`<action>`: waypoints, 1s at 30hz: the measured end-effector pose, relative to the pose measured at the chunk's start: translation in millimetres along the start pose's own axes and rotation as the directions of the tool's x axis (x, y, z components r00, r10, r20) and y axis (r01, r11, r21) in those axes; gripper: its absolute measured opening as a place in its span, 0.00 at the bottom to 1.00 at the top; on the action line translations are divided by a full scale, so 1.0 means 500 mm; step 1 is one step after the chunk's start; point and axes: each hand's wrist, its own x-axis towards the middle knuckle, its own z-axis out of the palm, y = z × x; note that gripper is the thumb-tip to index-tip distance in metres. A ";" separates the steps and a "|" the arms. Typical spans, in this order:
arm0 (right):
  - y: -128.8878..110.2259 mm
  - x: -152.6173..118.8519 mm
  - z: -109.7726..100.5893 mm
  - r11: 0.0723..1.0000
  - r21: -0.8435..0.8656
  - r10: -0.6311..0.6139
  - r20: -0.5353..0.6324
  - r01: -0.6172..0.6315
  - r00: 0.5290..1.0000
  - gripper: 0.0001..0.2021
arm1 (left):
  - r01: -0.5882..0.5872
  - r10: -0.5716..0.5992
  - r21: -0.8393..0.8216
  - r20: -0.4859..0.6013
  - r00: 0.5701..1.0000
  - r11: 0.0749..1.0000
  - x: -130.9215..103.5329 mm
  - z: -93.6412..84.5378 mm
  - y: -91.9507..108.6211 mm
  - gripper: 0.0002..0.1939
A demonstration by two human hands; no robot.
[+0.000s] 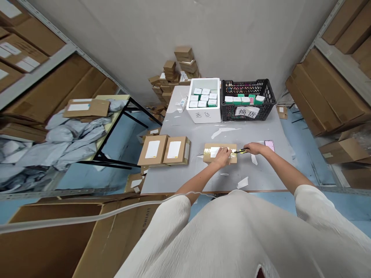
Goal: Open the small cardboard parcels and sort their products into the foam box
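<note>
On the grey tabletop (199, 133), two labelled cartons (175, 150) look unopened; the taped carton (215, 151) to their right seems shut too, its cutting barely begun. The left hand (223, 157) lies unclenched on it, while the right hand (254, 148) grips a cutter (241, 151) at its end.

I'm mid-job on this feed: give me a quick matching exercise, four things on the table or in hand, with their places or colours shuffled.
Things:
1. cutter
2. taped box
3. phone
4. black crate

Places and colours:
A. pinkish, flat on the table
B. beside the white bin
C. held in the right hand
D. under the left hand

Pairs: 1-C, 2-D, 3-A, 4-B
</note>
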 end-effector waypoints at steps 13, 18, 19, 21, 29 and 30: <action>-0.009 -0.079 0.101 0.899 0.434 0.087 -0.037 -0.062 0.996 0.15 | -0.017 0.017 0.004 -0.008 1.000 1.000 -0.008 -0.001 0.003 0.38; -0.012 -0.105 0.101 0.849 0.519 0.090 0.053 -0.104 0.995 0.17 | -0.008 0.008 -0.006 0.003 1.000 1.000 -0.009 -0.013 0.007 0.36; -0.006 -0.113 0.104 0.840 0.528 0.102 0.075 -0.126 0.992 0.18 | -0.006 0.006 -0.008 0.000 1.000 1.000 -0.009 -0.014 0.007 0.36; 0.008 -0.124 0.112 0.827 0.539 0.138 0.080 -0.159 0.987 0.18 | -0.007 0.007 -0.010 -0.008 1.000 1.000 -0.008 -0.015 0.007 0.37; 0.008 -0.129 0.137 0.742 0.662 0.218 -0.084 -0.109 0.972 0.19 | 0.039 -0.046 -0.105 -0.070 0.996 0.994 -0.002 -0.023 -0.001 0.37; 0.003 -0.133 0.138 0.745 0.661 0.214 -0.104 -0.093 0.971 0.19 | 0.059 -0.070 -0.121 -0.089 0.994 0.991 -0.001 -0.025 -0.001 0.32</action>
